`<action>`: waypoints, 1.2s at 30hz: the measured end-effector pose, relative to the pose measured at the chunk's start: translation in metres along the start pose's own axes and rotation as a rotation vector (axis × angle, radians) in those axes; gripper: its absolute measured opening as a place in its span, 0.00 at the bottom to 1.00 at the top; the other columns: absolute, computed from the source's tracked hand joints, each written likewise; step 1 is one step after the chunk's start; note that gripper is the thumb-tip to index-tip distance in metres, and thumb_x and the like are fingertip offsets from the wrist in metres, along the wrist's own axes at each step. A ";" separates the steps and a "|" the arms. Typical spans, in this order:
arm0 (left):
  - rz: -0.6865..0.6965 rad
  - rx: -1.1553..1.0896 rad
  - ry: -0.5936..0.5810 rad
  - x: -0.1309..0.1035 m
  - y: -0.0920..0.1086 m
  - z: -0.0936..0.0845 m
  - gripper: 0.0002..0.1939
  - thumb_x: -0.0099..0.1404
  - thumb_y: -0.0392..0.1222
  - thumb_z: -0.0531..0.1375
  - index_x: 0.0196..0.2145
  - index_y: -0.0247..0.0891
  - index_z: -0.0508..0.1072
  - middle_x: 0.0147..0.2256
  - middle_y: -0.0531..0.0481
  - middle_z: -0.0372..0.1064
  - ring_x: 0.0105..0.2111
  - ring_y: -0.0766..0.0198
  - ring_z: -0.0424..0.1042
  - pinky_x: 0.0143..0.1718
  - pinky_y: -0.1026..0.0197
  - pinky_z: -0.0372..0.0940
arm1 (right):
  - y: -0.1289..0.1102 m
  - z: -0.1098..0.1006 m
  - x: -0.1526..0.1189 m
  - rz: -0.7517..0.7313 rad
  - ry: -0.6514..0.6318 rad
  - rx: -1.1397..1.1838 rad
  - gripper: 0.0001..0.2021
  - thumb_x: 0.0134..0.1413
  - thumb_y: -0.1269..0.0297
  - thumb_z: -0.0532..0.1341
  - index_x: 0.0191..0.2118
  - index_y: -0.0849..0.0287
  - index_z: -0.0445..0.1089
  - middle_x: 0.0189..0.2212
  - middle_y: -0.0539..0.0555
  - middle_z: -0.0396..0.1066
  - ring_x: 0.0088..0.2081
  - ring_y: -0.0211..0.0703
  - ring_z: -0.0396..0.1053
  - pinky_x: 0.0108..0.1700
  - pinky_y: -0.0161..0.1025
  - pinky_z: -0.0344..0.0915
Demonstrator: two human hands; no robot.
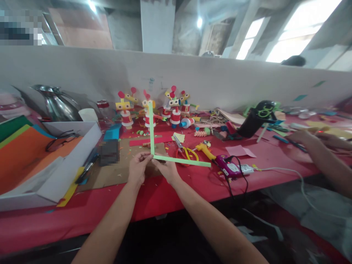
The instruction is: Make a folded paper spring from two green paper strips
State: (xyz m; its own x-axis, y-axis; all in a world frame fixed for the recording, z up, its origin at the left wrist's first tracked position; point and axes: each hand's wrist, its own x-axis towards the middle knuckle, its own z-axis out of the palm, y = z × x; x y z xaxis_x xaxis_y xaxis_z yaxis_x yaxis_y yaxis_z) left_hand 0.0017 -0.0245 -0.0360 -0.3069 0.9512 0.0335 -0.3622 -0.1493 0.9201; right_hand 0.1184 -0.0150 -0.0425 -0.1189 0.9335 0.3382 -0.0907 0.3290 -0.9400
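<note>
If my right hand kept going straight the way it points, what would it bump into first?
Your right hand points forward and left, past the corner of the green strips, so probably your left hand first. Depth is hard to judge.

Bare red tabletop (170, 198) runs along the near edge in the middle, a low way across beside the flat cardboard (110, 179). The white box (63, 179) walls off the left. Scissors (180, 146), a glue gun (205, 150) and a purple block (227, 167) with loose cords clutter the right. Paper figures (176, 116) bar the far side; another person's arm (327, 157) reaches in far right.
</note>
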 end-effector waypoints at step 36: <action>-0.058 0.035 -0.131 -0.003 0.000 -0.003 0.15 0.43 0.46 0.70 0.26 0.36 0.72 0.22 0.54 0.69 0.23 0.67 0.67 0.30 0.63 0.63 | -0.001 -0.001 -0.005 0.173 0.024 0.065 0.11 0.45 0.57 0.63 0.31 0.60 0.74 0.24 0.52 0.74 0.26 0.43 0.70 0.30 0.37 0.66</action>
State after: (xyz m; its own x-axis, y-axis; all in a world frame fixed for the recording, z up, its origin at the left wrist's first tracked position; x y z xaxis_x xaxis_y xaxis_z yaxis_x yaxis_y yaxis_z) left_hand 0.0001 -0.0282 -0.0369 -0.1680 0.9854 0.0282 -0.3444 -0.0855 0.9349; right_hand 0.1197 -0.0195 -0.0429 -0.1144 0.9789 0.1694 -0.1349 0.1537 -0.9789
